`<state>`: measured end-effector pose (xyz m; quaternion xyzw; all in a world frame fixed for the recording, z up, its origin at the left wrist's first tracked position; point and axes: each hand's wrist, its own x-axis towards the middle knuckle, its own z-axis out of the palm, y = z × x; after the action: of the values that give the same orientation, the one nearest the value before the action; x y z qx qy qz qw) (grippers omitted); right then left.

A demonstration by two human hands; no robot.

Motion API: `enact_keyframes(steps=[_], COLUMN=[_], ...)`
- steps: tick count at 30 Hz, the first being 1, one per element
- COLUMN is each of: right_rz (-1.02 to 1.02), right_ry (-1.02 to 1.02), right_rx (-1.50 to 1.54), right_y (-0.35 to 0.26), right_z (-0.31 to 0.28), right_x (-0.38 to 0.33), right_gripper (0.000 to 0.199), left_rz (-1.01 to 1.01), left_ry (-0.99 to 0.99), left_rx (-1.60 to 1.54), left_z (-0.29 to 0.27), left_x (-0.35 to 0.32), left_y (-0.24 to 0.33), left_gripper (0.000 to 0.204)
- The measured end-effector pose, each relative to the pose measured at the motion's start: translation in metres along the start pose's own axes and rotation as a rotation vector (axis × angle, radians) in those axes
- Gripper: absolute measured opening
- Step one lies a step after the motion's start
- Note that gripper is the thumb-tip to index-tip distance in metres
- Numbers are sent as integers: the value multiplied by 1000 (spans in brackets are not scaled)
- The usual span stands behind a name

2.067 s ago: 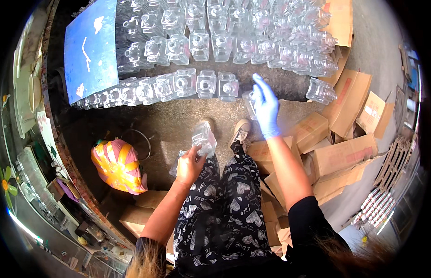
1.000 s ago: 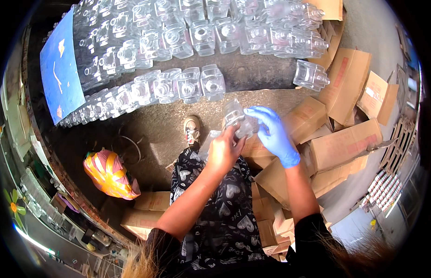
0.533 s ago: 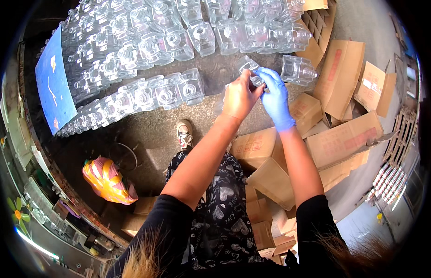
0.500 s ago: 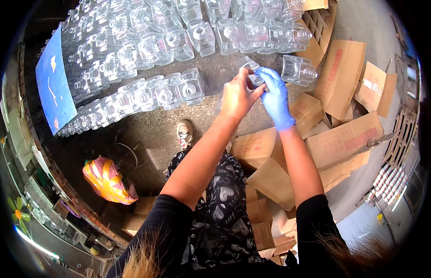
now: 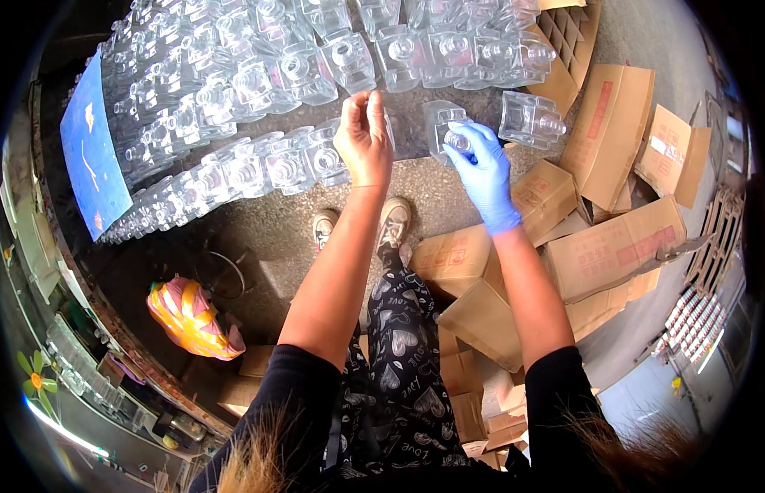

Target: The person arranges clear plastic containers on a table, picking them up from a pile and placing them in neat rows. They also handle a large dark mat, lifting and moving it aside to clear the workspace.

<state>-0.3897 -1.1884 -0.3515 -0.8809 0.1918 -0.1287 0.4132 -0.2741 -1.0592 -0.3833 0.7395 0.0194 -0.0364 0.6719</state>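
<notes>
My right hand [image 5: 483, 174], in a blue glove, has its thumb and fingers closed at the neck of a clear, square-shouldered glass bottle [image 5: 436, 123] at the near edge of the dark table. My bare left hand [image 5: 364, 149] is over the end of the front bottle row, its fingertips drawn together. Whatever they may hold is hidden. The edge of a glass bottle [image 5: 389, 134] shows just right of that hand. To its left stands a glass bottle [image 5: 325, 158], last of those in plain sight in the row. Another glass bottle [image 5: 526, 119] lies right of my glove.
Many more glass bottles [image 5: 296, 70] fill the table behind. A blue sheet [image 5: 90, 148] stands at the left end. Open cardboard boxes [image 5: 608, 131] crowd the right side and the floor by my legs. An orange-and-pink bundle [image 5: 193, 319] lies lower left.
My hands have come apart from the bottle they both held. The left has moved left to the front row; the right stays with the bottle. A second shoe now shows below.
</notes>
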Motion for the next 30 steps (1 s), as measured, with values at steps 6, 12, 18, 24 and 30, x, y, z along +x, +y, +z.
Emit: enact_keyframes(steps=[6,12,18,24,30], right_rz=[-57,-65,118,265,531], right_ry=[42,25,-39,-380,-1291], right_rx=[4,18,69,-230,-506], right_y=[-20,-20,-41,-20,-42], right_z=[15,42,26,-45,-95], right_x=[0,4,-2,-160,-258], right_gripper=[31,33,62,42,20], left_rz=[72,72,196,86,-778], left_ry=[-48,-89,-102,-379,-307], left_rx=[177,227,308,497,812], left_z=[-5,-4,-25,-177,-488], left_x=[0,-5,-14,-152,-281], left_y=[-2,3,40,115,129], left_gripper=[13,12,25,40,35])
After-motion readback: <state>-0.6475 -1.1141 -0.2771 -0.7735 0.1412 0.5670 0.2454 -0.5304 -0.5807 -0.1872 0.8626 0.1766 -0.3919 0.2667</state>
